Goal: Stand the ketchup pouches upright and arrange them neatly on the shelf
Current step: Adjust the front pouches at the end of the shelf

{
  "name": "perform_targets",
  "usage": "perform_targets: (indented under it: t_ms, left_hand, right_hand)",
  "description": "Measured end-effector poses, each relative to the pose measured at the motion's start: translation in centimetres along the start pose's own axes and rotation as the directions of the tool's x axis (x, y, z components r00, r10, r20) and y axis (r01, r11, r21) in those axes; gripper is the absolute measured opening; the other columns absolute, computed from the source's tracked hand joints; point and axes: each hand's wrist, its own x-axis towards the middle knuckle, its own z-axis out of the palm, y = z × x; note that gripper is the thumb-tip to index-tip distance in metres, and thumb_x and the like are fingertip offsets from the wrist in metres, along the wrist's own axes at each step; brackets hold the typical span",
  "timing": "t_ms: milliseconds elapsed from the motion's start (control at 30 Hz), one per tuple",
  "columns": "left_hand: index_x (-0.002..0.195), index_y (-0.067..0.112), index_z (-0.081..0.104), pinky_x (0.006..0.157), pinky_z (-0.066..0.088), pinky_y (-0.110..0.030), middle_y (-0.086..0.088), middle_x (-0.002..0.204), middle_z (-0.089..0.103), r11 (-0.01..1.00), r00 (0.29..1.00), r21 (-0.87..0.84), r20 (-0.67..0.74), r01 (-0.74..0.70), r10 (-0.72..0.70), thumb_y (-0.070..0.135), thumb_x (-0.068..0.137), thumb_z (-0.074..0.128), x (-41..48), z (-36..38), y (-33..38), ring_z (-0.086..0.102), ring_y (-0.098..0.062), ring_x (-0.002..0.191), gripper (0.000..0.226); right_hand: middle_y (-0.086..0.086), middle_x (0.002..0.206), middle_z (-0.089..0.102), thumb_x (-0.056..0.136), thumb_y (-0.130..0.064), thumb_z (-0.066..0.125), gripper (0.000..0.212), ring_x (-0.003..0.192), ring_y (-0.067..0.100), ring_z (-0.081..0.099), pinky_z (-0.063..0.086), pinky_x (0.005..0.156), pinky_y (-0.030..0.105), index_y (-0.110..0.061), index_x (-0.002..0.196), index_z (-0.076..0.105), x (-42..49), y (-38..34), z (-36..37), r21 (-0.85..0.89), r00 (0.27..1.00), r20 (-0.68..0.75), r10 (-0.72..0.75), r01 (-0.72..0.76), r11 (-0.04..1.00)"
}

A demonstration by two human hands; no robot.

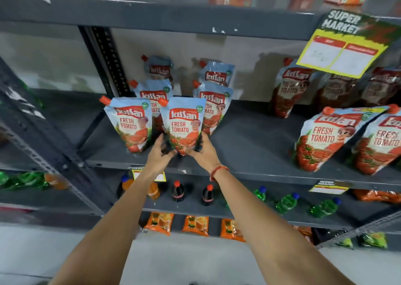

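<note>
Both forearms reach in; left hand (159, 152) and right hand (200, 149) cup pouch (184, 125) base from either side. Pouch upright, spout up, at shelf (249, 146) front, beside left neighbour (130, 126).

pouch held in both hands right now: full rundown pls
The held pouch is a glossy flexible pack, pale blue on top, with a red Kissan logo, "Fresh Tomato" text, tomato artwork below and a red-orange corner spout cap at its upper left. It stands upright at the front of the grey shelf, right of another front pouch. The left hand and right hand grip its lower sides.
</note>
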Motion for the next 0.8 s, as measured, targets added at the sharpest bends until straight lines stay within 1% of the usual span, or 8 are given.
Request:
perform_targets:
  t_ms: [100, 200, 267, 333, 400, 433, 667, 800]
  left_hand:
    - [0.140, 0.012, 0.035, 0.108, 0.038, -0.046, -0.012, 0.138, 0.051, 0.999, 0.997, 0.010, 0.062, -0.039, 0.039, 0.011, 0.083, 0.066, 0.6, 0.0, 0.5, 0.048, -0.026, 0.126, 0.066]
    - [0.132, 0.007, 0.045, 0.105, 0.042, -0.044, -0.015, 0.129, 0.058, 0.997, 0.996, 0.018, 0.049, -0.071, 0.070, 0.009, 0.082, 0.067, 0.7, 0.2, 0.5, 0.055, -0.029, 0.119, 0.054]
    - [0.128, 0.005, 0.048, 0.102, 0.044, -0.041, -0.017, 0.125, 0.061, 0.995, 0.995, 0.048, 0.067, -0.083, 0.080, 0.012, 0.081, 0.069, 0.6, 0.5, 0.4, 0.057, -0.029, 0.115, 0.052]
    - [0.124, 0.004, 0.051, 0.099, 0.046, -0.037, -0.018, 0.121, 0.062, 0.993, 0.993, 0.076, 0.083, -0.090, 0.084, 0.015, 0.079, 0.071, 0.6, 1.0, 0.4, 0.058, -0.027, 0.111, 0.051]
    - [0.122, 0.004, 0.053, 0.093, 0.045, -0.030, -0.016, 0.118, 0.064, 0.990, 0.990, 0.096, 0.097, -0.107, 0.097, 0.017, 0.078, 0.072, 0.5, 1.6, 0.4, 0.059, -0.022, 0.105, 0.050]
    - [0.121, 0.004, 0.054, 0.090, 0.044, -0.028, -0.016, 0.118, 0.064, 0.988, 0.989, 0.106, 0.103, -0.114, 0.103, 0.018, 0.077, 0.073, 0.5, 1.9, 0.5, 0.058, -0.020, 0.103, 0.050]
    - [0.117, 0.004, 0.056, 0.094, 0.045, -0.029, -0.015, 0.118, 0.065, 0.984, 0.986, 0.133, 0.130, -0.122, 0.104, 0.022, 0.077, 0.073, -0.1, 3.3, 1.0, 0.060, -0.024, 0.109, 0.048]
    - [0.119, 0.005, 0.055, 0.094, 0.044, -0.027, -0.015, 0.120, 0.064, 0.984, 0.986, 0.139, 0.138, -0.116, 0.096, 0.023, 0.077, 0.073, -0.2, 3.3, 1.1, 0.059, -0.025, 0.112, 0.049]
  right_hand:
    - [0.009, 0.136, 0.054, 0.080, -0.020, 0.073, 0.070, 0.126, 0.025, 0.050, 0.042, 0.107, 0.046, -0.015, 0.139, 0.036, 0.1, 0.2, 0.1, 0.002, 1.000, -0.020, -0.010, 0.010, 1.000]
    - [0.010, 0.130, 0.059, 0.081, -0.019, 0.072, 0.062, 0.121, 0.023, 0.054, 0.045, 0.105, 0.042, -0.011, 0.135, 0.041, -0.1, 0.5, 0.0, 0.024, 0.998, -0.056, -0.015, 0.016, 1.000]
    - [0.005, 0.121, 0.062, 0.081, -0.020, 0.073, 0.057, 0.113, 0.019, 0.058, 0.048, 0.100, 0.037, -0.012, 0.130, 0.045, -0.3, 0.8, -0.6, 0.026, 0.997, -0.075, -0.017, 0.019, 0.999]
    - [-0.003, 0.109, 0.063, 0.080, -0.019, 0.073, 0.051, 0.104, 0.014, 0.060, 0.052, 0.091, 0.026, -0.013, 0.125, 0.048, -0.7, 1.4, -1.5, 0.038, 0.997, -0.078, -0.010, 0.013, 0.999]
    - [-0.009, 0.101, 0.062, 0.080, -0.018, 0.073, 0.049, 0.095, 0.006, 0.061, 0.051, 0.078, 0.011, -0.012, 0.122, 0.049, -1.2, 1.9, -2.3, 0.055, 0.996, -0.089, -0.002, 0.007, 0.998]
    - [-0.011, 0.099, 0.062, 0.080, -0.018, 0.073, 0.048, 0.092, 0.001, 0.060, 0.050, 0.074, 0.007, -0.012, 0.121, 0.049, -1.4, 2.1, -2.6, 0.061, 0.995, -0.101, -0.002, 0.008, 0.998]
    - [-0.019, 0.097, 0.060, 0.081, -0.021, 0.072, 0.041, 0.084, -0.020, 0.059, 0.046, 0.067, 0.000, -0.022, 0.114, 0.047, -2.4, 2.7, -3.9, 0.054, 0.992, -0.127, 0.001, 0.006, 0.999]
    - [-0.019, 0.098, 0.060, 0.081, -0.023, 0.073, 0.044, 0.089, -0.008, 0.060, 0.047, 0.071, 0.001, -0.022, 0.116, 0.048, -2.8, 2.6, -3.8, 0.049, 0.990, -0.139, 0.003, 0.004, 0.999]
